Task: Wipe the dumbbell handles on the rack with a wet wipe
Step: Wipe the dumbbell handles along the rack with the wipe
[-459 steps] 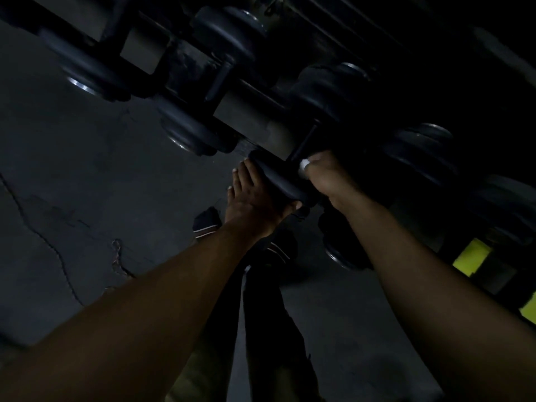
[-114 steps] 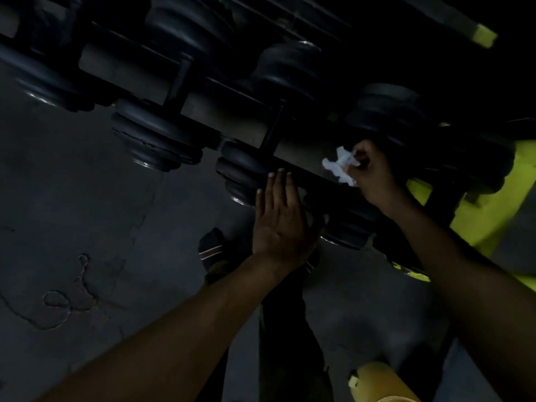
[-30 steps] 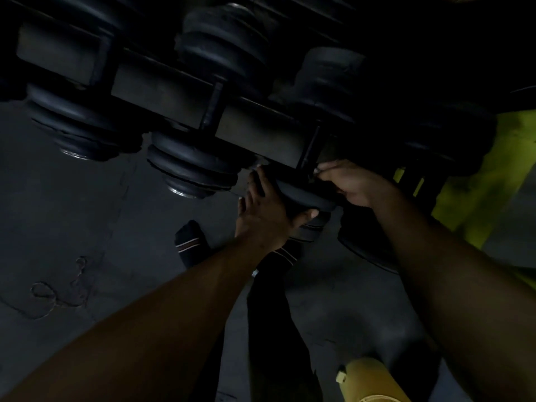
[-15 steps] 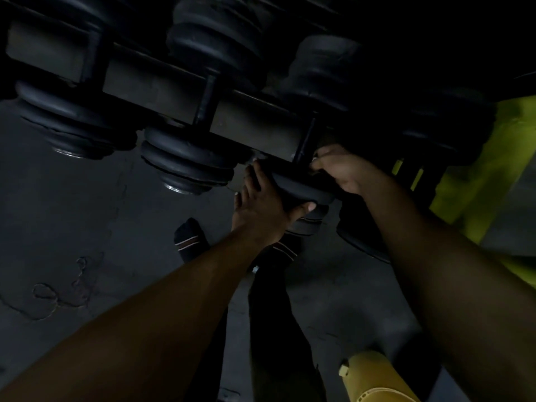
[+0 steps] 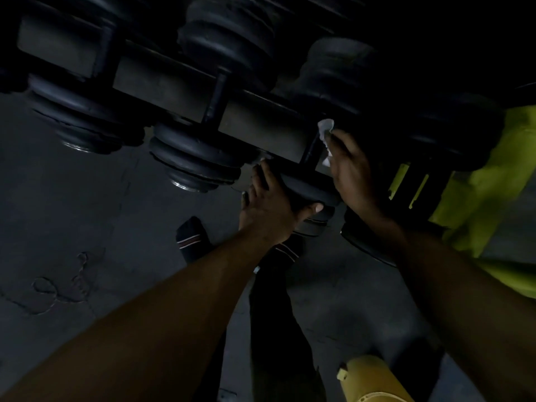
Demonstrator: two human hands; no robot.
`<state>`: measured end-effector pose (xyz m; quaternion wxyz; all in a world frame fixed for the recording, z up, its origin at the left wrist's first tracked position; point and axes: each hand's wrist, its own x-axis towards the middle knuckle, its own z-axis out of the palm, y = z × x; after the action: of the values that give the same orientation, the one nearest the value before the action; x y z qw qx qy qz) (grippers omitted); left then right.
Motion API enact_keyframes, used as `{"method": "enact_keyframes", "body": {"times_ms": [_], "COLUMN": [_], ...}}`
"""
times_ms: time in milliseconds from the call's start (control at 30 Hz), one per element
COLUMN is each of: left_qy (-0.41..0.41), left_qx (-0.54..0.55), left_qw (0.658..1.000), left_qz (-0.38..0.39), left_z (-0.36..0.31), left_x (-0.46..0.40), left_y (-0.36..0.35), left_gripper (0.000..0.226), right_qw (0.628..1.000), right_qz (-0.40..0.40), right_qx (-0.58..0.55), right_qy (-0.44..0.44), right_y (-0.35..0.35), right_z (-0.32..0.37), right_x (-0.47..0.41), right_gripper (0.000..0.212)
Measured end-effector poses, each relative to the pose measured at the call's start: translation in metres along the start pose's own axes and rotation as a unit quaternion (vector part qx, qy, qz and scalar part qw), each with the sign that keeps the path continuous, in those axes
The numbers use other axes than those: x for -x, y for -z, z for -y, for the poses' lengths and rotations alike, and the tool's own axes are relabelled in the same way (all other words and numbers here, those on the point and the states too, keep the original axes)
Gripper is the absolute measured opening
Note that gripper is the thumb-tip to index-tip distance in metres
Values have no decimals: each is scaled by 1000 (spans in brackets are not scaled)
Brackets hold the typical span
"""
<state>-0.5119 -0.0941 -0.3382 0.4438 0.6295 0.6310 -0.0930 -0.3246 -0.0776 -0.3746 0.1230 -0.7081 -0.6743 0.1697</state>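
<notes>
While dim, grey floor [image 5: 87, 227], right grip [image 5: 352, 172] pinching wipe [image 5: 325, 127], left grip [image 5: 269, 207] clasping dumbbell [image 5: 304, 190]

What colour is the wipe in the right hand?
White. The wipe shows in the head view, bunched in the right hand against a dumbbell handle.

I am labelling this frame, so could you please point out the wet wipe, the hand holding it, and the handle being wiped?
wet wipe [image 5: 325, 126]: head view, on its white upper bunch.
right hand [image 5: 349, 169]: head view, on the back of the hand.
dumbbell handle [image 5: 309, 150]: head view, on the dark bar left of the wipe.
</notes>
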Motion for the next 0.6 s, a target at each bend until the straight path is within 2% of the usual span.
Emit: {"method": "enact_keyframes", "body": {"times_ms": [67, 167, 333, 400, 500, 600], "left_qy": [0, -2, 1, 0, 2, 1], "left_qx": [4, 5, 4, 4, 6, 5], "left_qw": [1000, 1000, 1000, 1000, 1000, 1000], "left_qz": [3, 5, 7, 8, 10, 11], "left_z": [0, 0, 0, 1, 2, 2], "left_x": [0, 0, -1, -1, -1, -2], "left_y": [0, 1, 1, 1, 0, 0], "left_gripper": [143, 144, 145, 145, 145, 144], "right_qw": [999, 984, 955, 938, 900, 848], "right_qz": [19, 45, 72, 77, 157, 284], "right_qx": [1, 135, 236, 297, 389, 438], "right_qy": [30, 105, 167, 160, 121, 87], "right_y": [-2, 1, 13, 10, 11, 9], "right_z": [-9, -19, -7, 5, 37, 57], "right_x": [1, -3, -24, -34, -54, -75], "right_gripper": [43, 64, 53, 43, 31, 41]}}
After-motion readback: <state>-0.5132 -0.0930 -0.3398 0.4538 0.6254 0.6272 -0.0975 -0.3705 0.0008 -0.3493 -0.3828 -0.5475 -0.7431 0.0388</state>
